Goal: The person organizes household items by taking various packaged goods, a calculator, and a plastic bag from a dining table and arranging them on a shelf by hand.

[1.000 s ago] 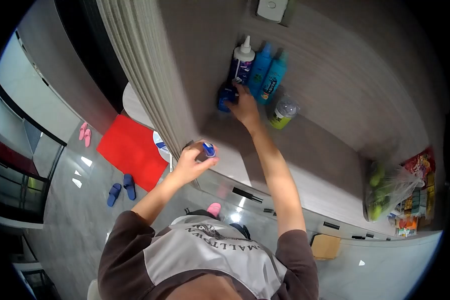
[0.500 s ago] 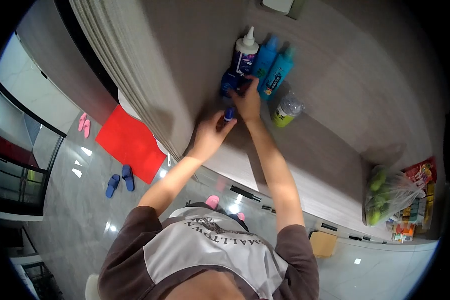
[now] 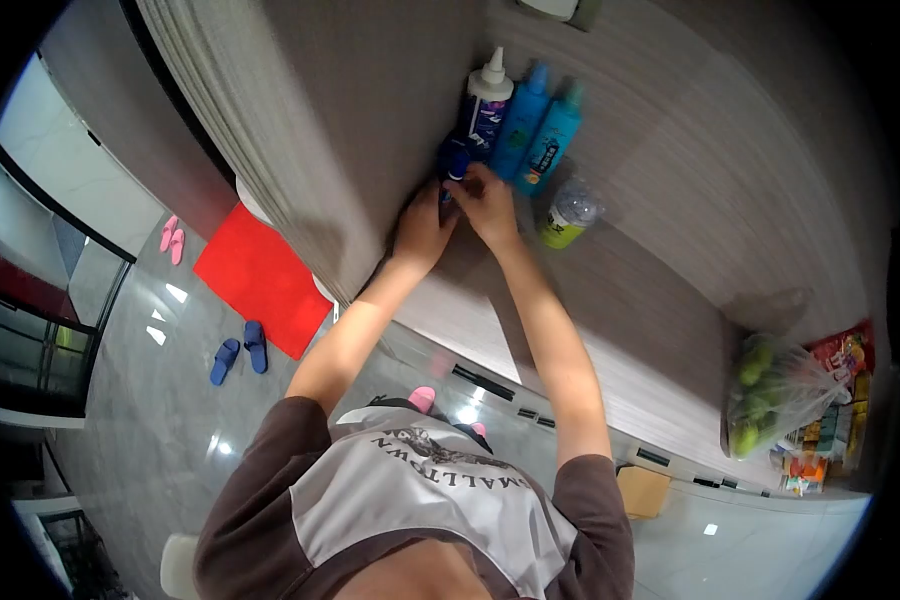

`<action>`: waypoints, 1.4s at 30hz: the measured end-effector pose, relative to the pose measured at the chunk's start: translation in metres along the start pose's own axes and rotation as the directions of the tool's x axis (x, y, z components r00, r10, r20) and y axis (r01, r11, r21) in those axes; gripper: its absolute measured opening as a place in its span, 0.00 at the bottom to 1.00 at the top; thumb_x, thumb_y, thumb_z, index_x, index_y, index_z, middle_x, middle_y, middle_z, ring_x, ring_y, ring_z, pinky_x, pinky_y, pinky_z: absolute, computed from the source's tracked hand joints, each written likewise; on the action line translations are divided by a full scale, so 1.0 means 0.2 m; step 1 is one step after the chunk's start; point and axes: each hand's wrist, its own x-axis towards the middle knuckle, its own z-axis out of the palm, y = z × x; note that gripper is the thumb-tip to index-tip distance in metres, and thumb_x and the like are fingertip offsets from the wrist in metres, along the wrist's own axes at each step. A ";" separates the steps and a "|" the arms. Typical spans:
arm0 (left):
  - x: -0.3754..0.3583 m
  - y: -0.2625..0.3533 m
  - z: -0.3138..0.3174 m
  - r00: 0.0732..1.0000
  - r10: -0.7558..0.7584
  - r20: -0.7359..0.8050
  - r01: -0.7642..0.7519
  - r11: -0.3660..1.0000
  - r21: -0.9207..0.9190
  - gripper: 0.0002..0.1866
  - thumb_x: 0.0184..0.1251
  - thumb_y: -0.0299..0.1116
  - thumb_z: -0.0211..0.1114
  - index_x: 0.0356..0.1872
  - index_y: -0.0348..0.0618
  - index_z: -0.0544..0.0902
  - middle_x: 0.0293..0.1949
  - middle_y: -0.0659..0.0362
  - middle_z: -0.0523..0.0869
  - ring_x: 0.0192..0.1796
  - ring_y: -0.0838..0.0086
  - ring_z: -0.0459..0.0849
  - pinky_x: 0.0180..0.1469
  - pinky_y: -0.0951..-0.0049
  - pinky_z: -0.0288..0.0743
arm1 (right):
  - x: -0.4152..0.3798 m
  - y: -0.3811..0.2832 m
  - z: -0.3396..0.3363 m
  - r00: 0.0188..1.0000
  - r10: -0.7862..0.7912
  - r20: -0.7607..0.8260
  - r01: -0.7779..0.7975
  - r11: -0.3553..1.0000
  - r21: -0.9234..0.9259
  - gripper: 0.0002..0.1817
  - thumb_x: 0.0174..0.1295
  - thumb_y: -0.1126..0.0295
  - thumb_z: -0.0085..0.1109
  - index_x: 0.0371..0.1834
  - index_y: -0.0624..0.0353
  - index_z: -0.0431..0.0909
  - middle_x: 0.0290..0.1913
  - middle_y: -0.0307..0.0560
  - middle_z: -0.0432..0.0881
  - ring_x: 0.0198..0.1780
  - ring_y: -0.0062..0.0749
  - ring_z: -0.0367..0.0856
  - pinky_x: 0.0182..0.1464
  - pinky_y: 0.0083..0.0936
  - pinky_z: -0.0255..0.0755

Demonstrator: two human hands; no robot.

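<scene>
My left hand [image 3: 425, 232] is closed around a small bottle with a dark blue cap [image 3: 457, 172], its lower part hidden by my fingers. My right hand [image 3: 488, 206] meets it from the other side, fingers bent and pinched at the bottle just below the cap. Right behind the fingers is a dark blue container [image 3: 452, 150], partly covered. Past it stand a dark blue bottle with a white nozzle [image 3: 486, 105], a blue bottle [image 3: 520, 125] and a turquoise bottle [image 3: 553, 142]. A clear-topped container with a yellow-green label [image 3: 568, 215] stands right of my right hand.
The wooden shelf [image 3: 610, 300] meets a side panel [image 3: 370, 130] on the left. At its right end are a clear bag of green produce [image 3: 755, 395] and colourful packets [image 3: 835, 400]. A red mat [image 3: 265, 280] and blue slippers [image 3: 240, 350] are on the floor.
My left hand has moved the small bottle away from me, toward the dark blue container. My right hand has come down off the bottles to the small bottle, its fingers now drawn together.
</scene>
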 end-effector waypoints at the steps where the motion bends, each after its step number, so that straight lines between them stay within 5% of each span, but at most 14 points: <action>1: -0.03 0.00 -0.01 1.000 -0.013 -0.002 0.013 0.999 0.036 0.27 0.51 0.29 0.58 0.53 0.32 0.63 0.45 0.39 0.73 0.45 0.48 0.73 0.47 0.59 0.67 | 0.01 0.00 0.02 0.999 -0.003 -0.043 0.003 1.000 -0.003 0.14 0.46 0.66 0.62 0.32 0.63 0.75 0.26 0.54 0.77 0.28 0.43 0.77 0.31 0.30 0.70; 5: -0.13 0.00 -0.02 0.992 0.025 0.122 -0.041 0.991 0.128 0.36 0.48 0.30 0.59 0.60 0.30 0.53 0.55 0.36 0.64 0.54 0.47 0.67 0.55 0.61 0.63 | 0.03 -0.01 0.08 0.989 -0.052 -0.137 0.041 0.996 -0.080 0.15 0.46 0.67 0.63 0.35 0.61 0.72 0.26 0.53 0.78 0.29 0.46 0.78 0.29 0.34 0.70; 8: -0.12 0.04 -0.05 0.989 0.011 0.146 -0.001 0.998 -0.063 0.36 0.48 0.30 0.60 0.59 0.32 0.54 0.58 0.37 0.58 0.59 0.46 0.60 0.60 0.62 0.58 | 0.01 -0.09 0.10 0.986 0.035 -0.164 -0.045 0.997 -0.056 0.17 0.47 0.67 0.61 0.38 0.58 0.67 0.25 0.52 0.78 0.29 0.48 0.78 0.29 0.36 0.71; 11: -0.10 0.03 -0.04 0.985 0.023 0.171 -0.012 0.998 -0.069 0.39 0.48 0.29 0.60 0.61 0.32 0.51 0.61 0.38 0.54 0.61 0.45 0.56 0.61 0.62 0.56 | 0.01 -0.04 0.13 0.991 0.026 -0.134 -0.039 0.994 -0.100 0.18 0.48 0.69 0.59 0.40 0.55 0.62 0.24 0.51 0.78 0.27 0.48 0.78 0.29 0.38 0.71; 20: -0.04 -0.03 0.00 0.979 0.200 0.042 -0.197 0.978 -0.073 0.42 0.45 0.27 0.62 0.61 0.28 0.47 0.62 0.36 0.49 0.63 0.48 0.53 0.62 0.64 0.55 | 0.03 -0.06 0.15 0.976 0.035 -0.217 -0.036 0.999 -0.003 0.15 0.48 0.70 0.60 0.37 0.55 0.65 0.21 0.48 0.78 0.24 0.42 0.78 0.25 0.32 0.68; 42: -0.07 -0.05 -0.01 0.982 0.162 0.098 -0.154 0.984 -0.086 0.39 0.49 0.25 0.60 0.61 0.31 0.49 0.63 0.39 0.49 0.65 0.49 0.50 0.64 0.63 0.51 | 0.01 -0.07 0.11 0.985 0.055 -0.166 -0.074 0.991 -0.109 0.19 0.46 0.68 0.62 0.40 0.53 0.65 0.24 0.45 0.79 0.26 0.41 0.79 0.27 0.32 0.69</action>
